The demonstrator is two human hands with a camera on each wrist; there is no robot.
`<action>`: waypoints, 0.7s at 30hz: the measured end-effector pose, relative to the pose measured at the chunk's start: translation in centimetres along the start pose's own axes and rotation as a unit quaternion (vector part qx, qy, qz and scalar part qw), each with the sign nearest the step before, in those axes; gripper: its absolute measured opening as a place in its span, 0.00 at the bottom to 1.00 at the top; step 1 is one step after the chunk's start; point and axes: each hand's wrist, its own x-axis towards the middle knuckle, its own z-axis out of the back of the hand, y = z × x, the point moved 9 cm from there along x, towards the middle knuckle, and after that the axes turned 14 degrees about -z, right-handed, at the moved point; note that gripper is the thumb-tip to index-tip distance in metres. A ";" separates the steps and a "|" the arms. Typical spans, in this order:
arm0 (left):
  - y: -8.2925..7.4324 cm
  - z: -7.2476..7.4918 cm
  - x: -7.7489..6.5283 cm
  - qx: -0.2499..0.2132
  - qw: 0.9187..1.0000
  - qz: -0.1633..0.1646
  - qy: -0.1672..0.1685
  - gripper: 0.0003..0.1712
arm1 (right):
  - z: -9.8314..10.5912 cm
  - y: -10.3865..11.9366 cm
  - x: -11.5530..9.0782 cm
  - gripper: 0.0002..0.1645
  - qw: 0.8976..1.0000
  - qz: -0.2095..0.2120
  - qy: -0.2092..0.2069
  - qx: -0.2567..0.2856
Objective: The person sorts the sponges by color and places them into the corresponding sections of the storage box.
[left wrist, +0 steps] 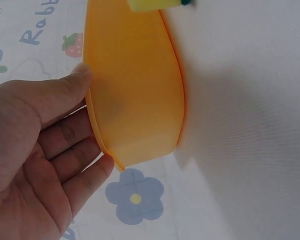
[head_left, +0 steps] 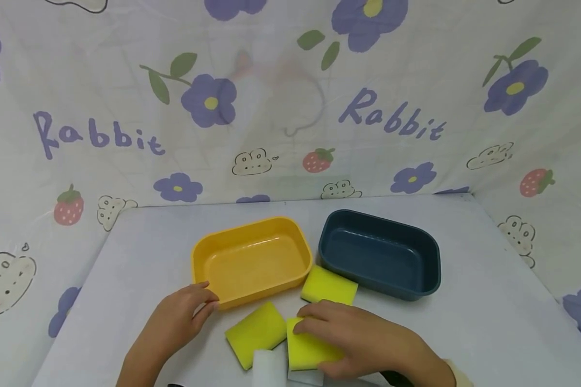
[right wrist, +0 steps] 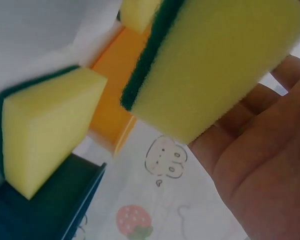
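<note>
My left hand is at the near left corner of a yellow tub, its thumb and fingers pinching the rim. The left wrist view shows the thumb on the tub's outer side and the fingertips over the edge. With my right hand I grip a yellow sponge, fingers across its far side and thumb at its near edge. A dark green scouring layer backs that sponge in the right wrist view. Two more sponges lie close by: one sponge left of it, another sponge beyond it.
A dark blue tub stands right of the yellow one, with the far sponge in front of its near left corner. Two white pieces, one a white block, are at the near edge of view. A patterned curtain hangs behind the white table.
</note>
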 end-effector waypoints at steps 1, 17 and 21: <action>0.0 0.0 0.0 0.000 1.000 0.002 0.001 0.03 | 0.2 -0.2 0.1 0.30 1.000 -0.003 -0.003 0.000; 0.4 -0.2 0.0 -0.006 1.000 0.012 0.002 0.03 | 3.0 -0.6 2.6 0.32 0.998 0.007 -0.060 -0.025; 0.5 -0.2 -0.1 -0.005 1.000 0.018 0.009 0.03 | 3.1 -0.1 3.4 0.31 0.998 0.016 -0.059 -0.035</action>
